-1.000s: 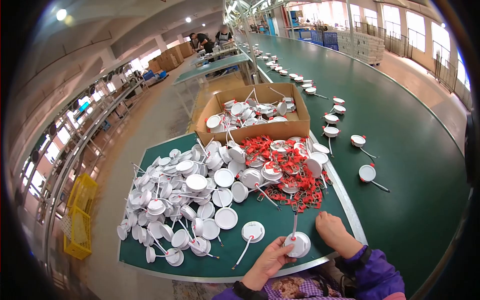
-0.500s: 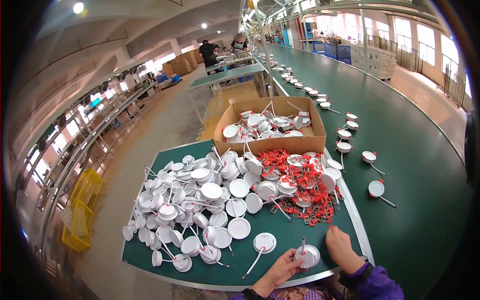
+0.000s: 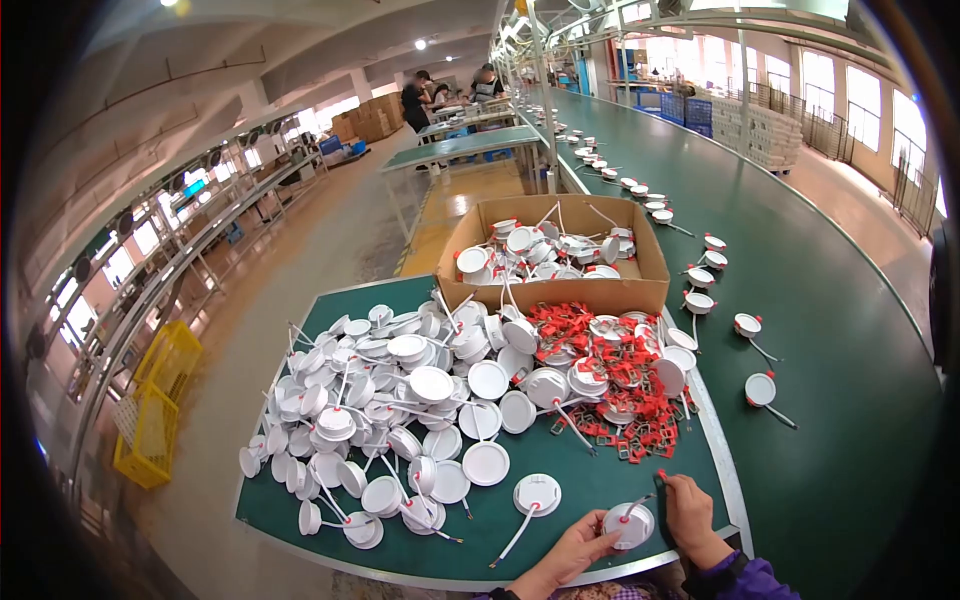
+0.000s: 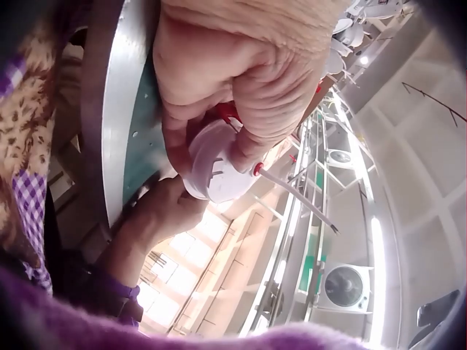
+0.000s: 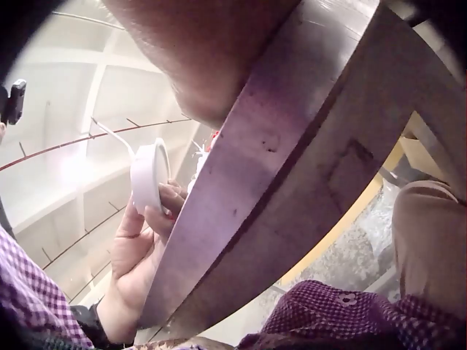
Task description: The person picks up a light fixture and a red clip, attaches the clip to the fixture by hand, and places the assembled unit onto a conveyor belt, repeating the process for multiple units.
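My left hand [image 3: 575, 552] grips a round white downlight [image 3: 632, 532] at its edge, above the front of the green table. The back of the lamp faces up, with its short cable [image 4: 299, 195] sticking out. In the left wrist view a red clip [image 4: 228, 113] shows at the lamp's side under the fingers. Beside the lamp, my right hand [image 3: 692, 518] pinches a small red clip [image 3: 662, 474] between thumb and fingertips. Another downlight [image 3: 537, 494] lies back up on the table, left of the held one.
A heap of white downlights [image 3: 400, 400] covers the table's left. Red spring clips [image 3: 640, 410] are piled at the right, before a cardboard box [image 3: 560, 295] of lamps. A green conveyor belt [image 3: 850, 450] with a row of lamps runs along the right.
The head view has shifted, moving the scene right and down. The held lamp has tilted so its cable leans right, toward the right hand. Both hands are now closer together.
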A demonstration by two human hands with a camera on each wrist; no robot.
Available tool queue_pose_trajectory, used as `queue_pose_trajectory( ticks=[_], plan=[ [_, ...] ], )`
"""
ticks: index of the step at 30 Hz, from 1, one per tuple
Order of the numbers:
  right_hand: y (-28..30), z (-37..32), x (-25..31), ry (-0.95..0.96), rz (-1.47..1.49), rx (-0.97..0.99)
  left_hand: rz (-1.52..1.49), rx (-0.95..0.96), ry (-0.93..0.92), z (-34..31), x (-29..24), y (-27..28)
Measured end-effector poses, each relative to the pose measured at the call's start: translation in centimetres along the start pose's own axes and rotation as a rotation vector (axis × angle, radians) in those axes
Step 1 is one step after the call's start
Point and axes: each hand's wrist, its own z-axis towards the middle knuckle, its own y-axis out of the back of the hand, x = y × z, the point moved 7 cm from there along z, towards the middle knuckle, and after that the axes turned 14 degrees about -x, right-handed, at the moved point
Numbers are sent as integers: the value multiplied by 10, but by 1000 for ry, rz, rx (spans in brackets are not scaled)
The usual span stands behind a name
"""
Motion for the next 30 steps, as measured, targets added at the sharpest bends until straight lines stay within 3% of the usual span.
queue_pose_trajectory(
  ticks=[30],
  plan=[
    [1,2,2,-17,37,53,33,-16,-16,1,3,0]
  ],
)
